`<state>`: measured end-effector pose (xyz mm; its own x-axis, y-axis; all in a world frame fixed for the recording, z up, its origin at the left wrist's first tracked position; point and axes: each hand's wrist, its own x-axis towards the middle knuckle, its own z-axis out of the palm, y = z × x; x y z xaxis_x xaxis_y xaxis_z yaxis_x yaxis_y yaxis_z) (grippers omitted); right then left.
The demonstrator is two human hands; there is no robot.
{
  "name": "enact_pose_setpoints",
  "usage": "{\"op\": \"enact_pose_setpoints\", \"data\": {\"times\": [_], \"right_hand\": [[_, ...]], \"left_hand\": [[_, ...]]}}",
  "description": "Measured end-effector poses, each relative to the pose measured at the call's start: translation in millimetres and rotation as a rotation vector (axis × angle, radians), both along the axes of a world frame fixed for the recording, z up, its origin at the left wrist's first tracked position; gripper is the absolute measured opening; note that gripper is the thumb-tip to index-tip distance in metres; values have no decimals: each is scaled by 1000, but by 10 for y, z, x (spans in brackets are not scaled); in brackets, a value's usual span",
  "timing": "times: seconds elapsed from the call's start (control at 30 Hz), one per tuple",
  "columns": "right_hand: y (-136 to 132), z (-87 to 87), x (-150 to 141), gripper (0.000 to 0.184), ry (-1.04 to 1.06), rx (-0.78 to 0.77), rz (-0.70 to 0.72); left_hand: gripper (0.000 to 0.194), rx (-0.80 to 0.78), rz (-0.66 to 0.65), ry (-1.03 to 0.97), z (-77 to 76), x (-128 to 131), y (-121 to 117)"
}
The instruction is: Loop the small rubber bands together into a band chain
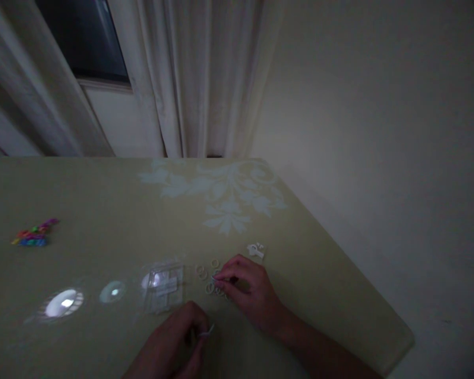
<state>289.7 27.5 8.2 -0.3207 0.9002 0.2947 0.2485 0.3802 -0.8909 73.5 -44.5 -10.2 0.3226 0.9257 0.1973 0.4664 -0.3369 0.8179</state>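
My left hand (pixel 181 334) is closed near the table's front, pinching a thin whitish strip (pixel 207 332) whose curved end sticks out to the right. My right hand (pixel 250 287) reaches over a loose group of small pale rings (pixel 210 288). Its thumb and forefinger are pressed together at what looks like one small ring (pixel 214 278); the fingertips hide part of it. Another pale ring (pixel 215 263) lies just beyond the fingers. Left of the rings is a clear plastic case (pixel 165 287) with compartments, lying flat. Dim light blurs the small details.
White cut-out pieces (pixel 256 250) lie beyond my right hand. Small multicoloured pieces (pixel 35 235) form a heap at the far left. The greenish table (pixel 102 210) has a leaf pattern and glossy reflections. Its right edge slants along a wall (pixel 379 158); curtains (pixel 205 79) hang behind.
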Motion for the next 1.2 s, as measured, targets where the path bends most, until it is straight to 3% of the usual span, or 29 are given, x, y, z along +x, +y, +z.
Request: {"op": "enact_pose_setpoints", "data": {"times": [0.1,0.4,0.63,0.87,1.07,1.2], "right_hand": [[-7,7,-6,16,-9,2,43],[-106,17,-40,14,8,0,86],[-111,24,-53,20,-14,-42,101],[-143,26,-54,20,46,-33,187],[-163,28,-79,20,113,-40,243],[-146,20,-49,18,93,-44,246]], "left_hand": [[12,-12,3,-81,22,-42,37],[17,106,-8,-46,137,-191,165],[25,197,-8,-110,29,-238,199],[14,185,-8,-124,78,-232,151],[31,232,-45,-101,38,-247,147],[26,262,-29,-49,52,-245,124]]}}
